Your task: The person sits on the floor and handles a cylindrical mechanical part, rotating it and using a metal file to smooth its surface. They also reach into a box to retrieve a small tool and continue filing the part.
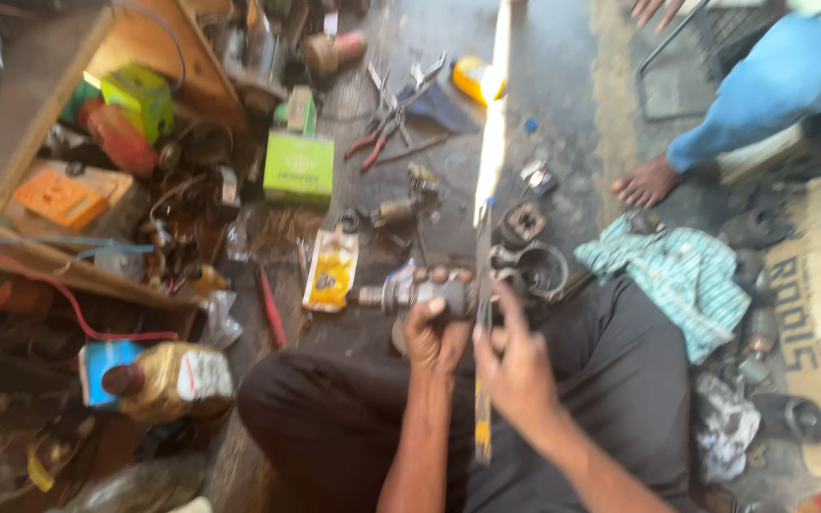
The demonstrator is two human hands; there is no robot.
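I sit on the floor with my legs in dark trousers. My left hand [434, 332] is closed around a metal motor part [420, 288], a shaft with a rounded body that lies across in front of me. My right hand [515, 366] holds a long thin flat tool [483, 313], like a file or blade, upright against that part. The picture is blurred, so the exact contact point is unclear.
Metal housings [536, 266], pliers [382, 128], a green box [298, 168] and a yellow packet [332, 271] lie on the floor. An oil bottle [168, 380] stands at the left by wooden shelves [59, 142]. A checked cloth [681, 275] lies right. Another person's bare foot [646, 180] and blue-clad leg [762, 95] are at top right.
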